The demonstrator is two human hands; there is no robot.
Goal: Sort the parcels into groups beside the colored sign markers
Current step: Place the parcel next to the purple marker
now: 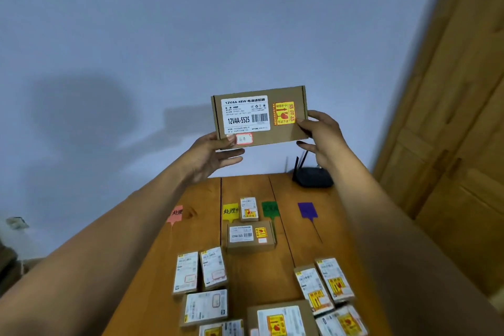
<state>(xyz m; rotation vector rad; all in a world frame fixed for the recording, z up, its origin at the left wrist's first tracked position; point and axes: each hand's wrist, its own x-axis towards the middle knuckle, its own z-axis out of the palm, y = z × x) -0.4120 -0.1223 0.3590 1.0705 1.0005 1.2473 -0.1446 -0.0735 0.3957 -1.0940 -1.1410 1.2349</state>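
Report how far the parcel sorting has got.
Early. Done: a small parcel and a larger parcel lie between the yellow marker and green marker. In hand: the left hand and right hand hold a labelled box up in the air. Left: the unsorted parcels at the near end of the table; none shows by the red marker or purple marker.

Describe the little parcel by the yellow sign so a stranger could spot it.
On the wooden table, look toward the far end. The small parcel lies between the yellow sign and the green sign. It alone sits level with the signs, smaller than the brown box just in front.
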